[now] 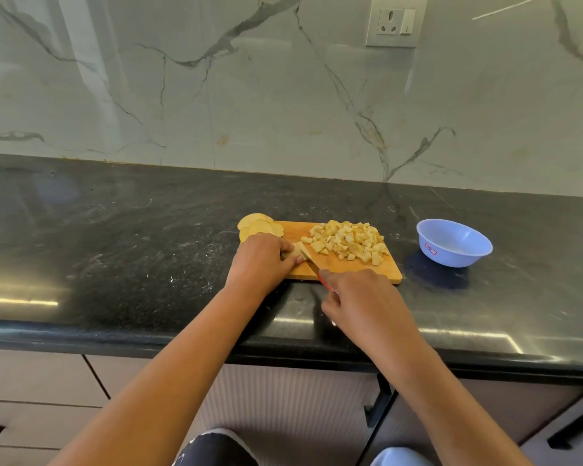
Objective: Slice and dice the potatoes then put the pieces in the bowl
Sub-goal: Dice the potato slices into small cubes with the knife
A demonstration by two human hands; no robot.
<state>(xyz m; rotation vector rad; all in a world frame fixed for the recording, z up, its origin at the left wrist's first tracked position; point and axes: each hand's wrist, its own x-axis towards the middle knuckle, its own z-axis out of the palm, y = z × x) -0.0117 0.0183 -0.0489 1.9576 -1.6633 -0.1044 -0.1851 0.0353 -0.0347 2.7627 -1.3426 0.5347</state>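
A wooden cutting board (330, 269) lies on the black counter. A heap of diced potato (347, 242) covers its right half. Round potato slices (258, 225) overlap at its far left corner. My left hand (261, 262) holds a stack of potato slices (298, 250) down on the board. My right hand (354, 297) grips a knife (312, 262) with a red handle, and the blade is against that stack. A light blue plastic bowl (453, 243) stands to the right of the board; no potato shows in it.
The black stone counter (115, 247) stretches wide to the left and right of the board. A marble wall with a socket (396, 21) rises behind. Cabinet drawers (31, 398) sit below the counter's front edge.
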